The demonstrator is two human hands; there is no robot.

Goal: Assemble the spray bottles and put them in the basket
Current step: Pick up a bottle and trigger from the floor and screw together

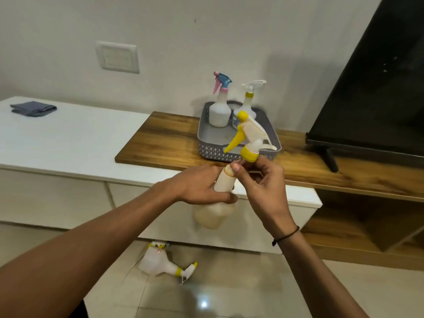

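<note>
Wooden surface (160,143) ran along a pale wall and carried a grey basket (204,143) near its front edge, with two assembled spray bottles (219,111) standing at the basket's back. In front, the left hand (202,187) gripped a bottle (223,182) by its neck, fingers curled round it. The right hand (263,182) pinched the yellow trigger head (249,138) just above the bottle's mouth. Another bottle (160,262) lay on the floor.
</note>
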